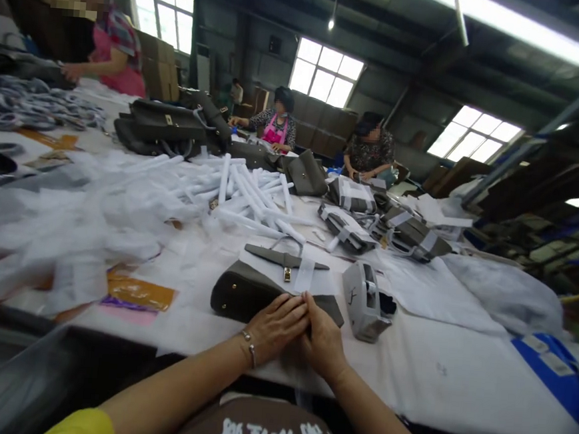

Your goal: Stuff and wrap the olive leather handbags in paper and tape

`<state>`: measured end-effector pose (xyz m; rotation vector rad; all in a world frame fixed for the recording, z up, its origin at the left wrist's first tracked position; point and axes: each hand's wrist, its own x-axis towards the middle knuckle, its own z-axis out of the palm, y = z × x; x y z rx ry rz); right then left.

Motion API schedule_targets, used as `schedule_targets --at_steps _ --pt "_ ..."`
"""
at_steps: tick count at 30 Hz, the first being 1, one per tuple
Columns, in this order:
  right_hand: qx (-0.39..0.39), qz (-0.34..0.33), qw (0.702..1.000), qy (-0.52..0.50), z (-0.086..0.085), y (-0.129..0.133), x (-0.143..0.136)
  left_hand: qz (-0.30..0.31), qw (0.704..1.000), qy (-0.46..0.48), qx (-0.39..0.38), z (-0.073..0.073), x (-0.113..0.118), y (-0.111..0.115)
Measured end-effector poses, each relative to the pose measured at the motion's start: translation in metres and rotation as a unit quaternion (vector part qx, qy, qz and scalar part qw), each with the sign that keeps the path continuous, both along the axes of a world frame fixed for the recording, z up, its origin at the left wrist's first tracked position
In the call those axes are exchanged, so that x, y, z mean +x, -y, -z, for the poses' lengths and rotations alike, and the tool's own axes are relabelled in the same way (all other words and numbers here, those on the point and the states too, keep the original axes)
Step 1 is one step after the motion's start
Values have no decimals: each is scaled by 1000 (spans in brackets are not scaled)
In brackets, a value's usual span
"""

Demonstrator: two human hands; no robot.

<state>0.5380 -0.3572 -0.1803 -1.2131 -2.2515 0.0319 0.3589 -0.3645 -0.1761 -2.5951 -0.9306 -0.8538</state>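
Note:
A dark grey-green handbag (pixel 248 292) lies on its side near the table's front edge, with white sheeting over part of it and a gold clasp on its flap. A translucent strip (pixel 305 274) runs down beside the clasp. My left hand (pixel 277 326) rests on the bag's near side, fingers together and pointing to the strip's lower end. Against it is my right hand (pixel 324 340), its fingertips at the same spot and its lower fingers partly hidden. Just right of the bag stands a grey tape dispenser (pixel 367 302).
White paper rolls (pixel 251 197) are heaped behind the bag. Wrapped bags (pixel 349 228) lie at the back right, thin white sheets (pixel 68 226) at the left. A blue packet (pixel 553 371) is at the right edge. Three people work across the table.

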Motion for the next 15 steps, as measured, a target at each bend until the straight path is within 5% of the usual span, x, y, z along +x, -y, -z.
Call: schedule_targets --at_steps 3,7,11,15 --pt "43 -9 998 50 2 1 -2 -117 983 140 -18 11 -45 20" --pt "84 -9 994 74 4 -2 -4 -345 847 374 -152 26 -110 29" --pt "96 -17 992 83 7 -5 -2 -304 743 445 -397 25 -142 17" --pt "92 -36 991 90 8 -8 1 -271 728 453 -437 23 -148 7"
